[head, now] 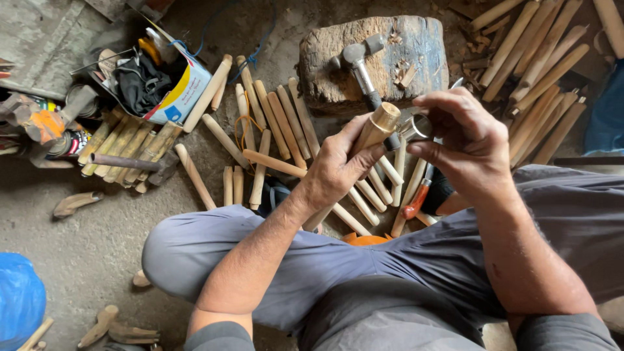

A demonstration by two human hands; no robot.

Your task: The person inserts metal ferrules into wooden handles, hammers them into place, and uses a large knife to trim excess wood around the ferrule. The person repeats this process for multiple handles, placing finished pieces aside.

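Observation:
My left hand (pixel 338 170) grips a round wooden handle (pixel 376 128) held upright, its pale cut end at the top. My right hand (pixel 465 140) pinches a small shiny metal ring (pixel 416 127) right beside that end, touching or nearly touching it. Both hands are raised above my crossed legs in grey trousers (pixel 364 266). Just behind the hands, a hammer (pixel 359 65) with a metal head lies on a worn wooden block (pixel 416 45).
Many similar wooden handles (pixel 273 123) lie scattered on the concrete floor, with a stack (pixel 539 65) at the upper right. A cardboard box (pixel 175 84) of odds and ends sits upper left. An orange-handled tool (pixel 416 200) lies by my knee. A blue bag (pixel 19 299) is lower left.

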